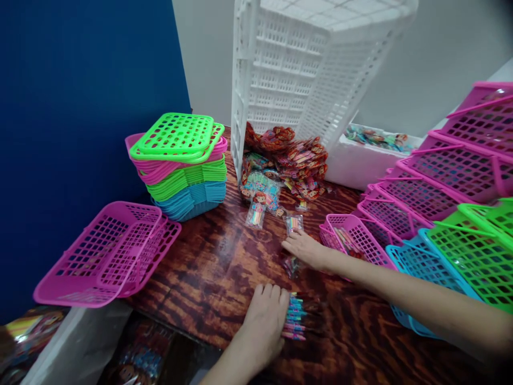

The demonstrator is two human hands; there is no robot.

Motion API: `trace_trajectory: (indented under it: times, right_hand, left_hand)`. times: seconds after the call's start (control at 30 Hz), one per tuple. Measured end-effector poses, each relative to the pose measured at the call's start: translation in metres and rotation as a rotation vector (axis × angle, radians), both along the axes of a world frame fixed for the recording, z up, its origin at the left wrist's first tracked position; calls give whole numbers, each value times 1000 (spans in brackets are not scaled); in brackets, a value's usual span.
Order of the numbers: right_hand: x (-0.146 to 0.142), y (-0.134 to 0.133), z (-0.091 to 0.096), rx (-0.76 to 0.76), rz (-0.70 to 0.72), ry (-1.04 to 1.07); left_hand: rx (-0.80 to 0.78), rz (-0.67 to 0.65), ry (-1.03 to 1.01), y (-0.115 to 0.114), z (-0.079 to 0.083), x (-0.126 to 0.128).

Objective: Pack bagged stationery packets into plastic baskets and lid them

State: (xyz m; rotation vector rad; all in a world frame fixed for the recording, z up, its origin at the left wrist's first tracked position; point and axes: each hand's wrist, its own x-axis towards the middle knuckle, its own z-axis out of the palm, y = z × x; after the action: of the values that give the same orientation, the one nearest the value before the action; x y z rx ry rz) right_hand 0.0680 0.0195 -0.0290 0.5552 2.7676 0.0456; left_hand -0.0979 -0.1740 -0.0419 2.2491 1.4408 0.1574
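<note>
My left hand [267, 323] lies at the front of the table, fingers curled over the left end of a row of slim, brightly coloured pens or pencils [295, 320]. Their exact kind is hard to make out. Farther back, my right hand [306, 249] reaches in from the right with its fingers stretched out. Its fingertips overlap the lower edge of a small clear packet [294, 222] with pastel sticks inside. Below that hand lies another shiny packet [291, 266], partly blurred. To the left rests a packet with a red-haired cartoon figure [257, 213].
A tipped white crate [280, 69] spills a heap of cartoon packets [302, 160]. Stacked green, pink and blue baskets [188, 187] stand left, near a pink basket [100, 256]. Filled baskets [417, 198] line the right, beside a small pink one [356, 232]. Behind is a white box [355, 166].
</note>
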Motion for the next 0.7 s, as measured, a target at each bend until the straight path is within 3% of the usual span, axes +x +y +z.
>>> trace_trajectory:
  times: [0.2,0.33,0.43,0.57,0.7]
  right_hand:
    - [-18,-26,22,-120,-271,133]
    - [-19,-56,7,-195,-335,153]
    - [-9,-66,-8,-264,-381,281]
    - [-6,-51,-24,-362,-558,498]
    - [-35,-3,-29,-317,-570,552]
  left_hand:
    - [-12,22,26,2,7,2]
    - [-5,46,76,2,9,-7]
    - [25,52,66,-2,5,-17]
    - [33,63,29,-5,1,-22]
    - [-2,80,10,-3,1,-19]
